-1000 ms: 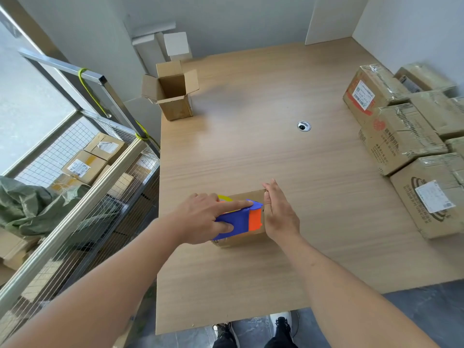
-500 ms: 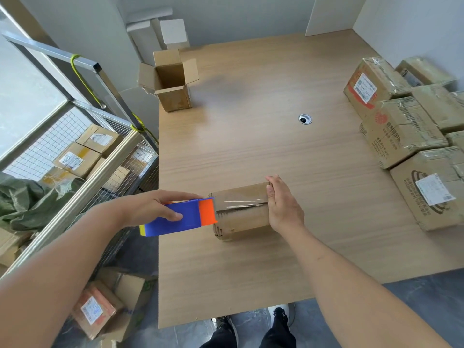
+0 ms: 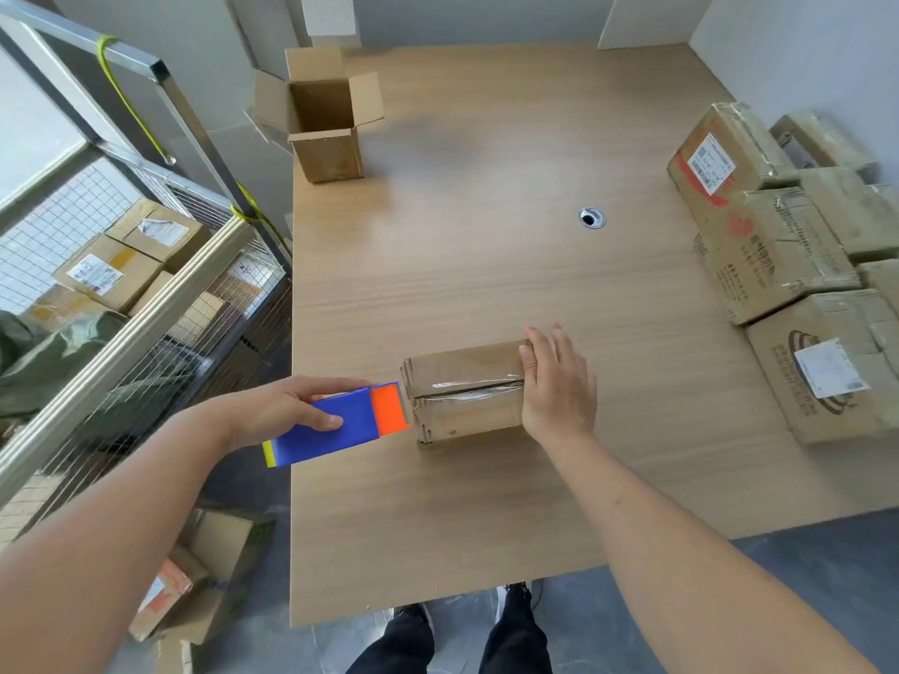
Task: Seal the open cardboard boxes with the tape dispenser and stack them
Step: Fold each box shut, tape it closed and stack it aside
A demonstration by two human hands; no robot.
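A small closed cardboard box (image 3: 462, 396) lies on the wooden table (image 3: 486, 284) near its front left, with shiny clear tape along its top seam. My left hand (image 3: 287, 406) grips a blue and orange tape dispenser (image 3: 340, 423) whose toothed orange end sits at the box's left side. My right hand (image 3: 559, 386) rests flat against the box's right end, fingers straight. An open cardboard box (image 3: 323, 119) with its flaps up stands at the table's far left corner.
Several taped, labelled boxes (image 3: 788, 265) are piled along the table's right edge. A cable grommet (image 3: 592, 217) sits in the table's middle. A wire-mesh cart (image 3: 146, 294) with parcels stands left of the table, with more boxes (image 3: 194, 576) on the floor below.
My left hand has drawn the dispenser leftward across the box top and off its left end, leaving tape on the seam. My right hand has stayed at the box's right end.
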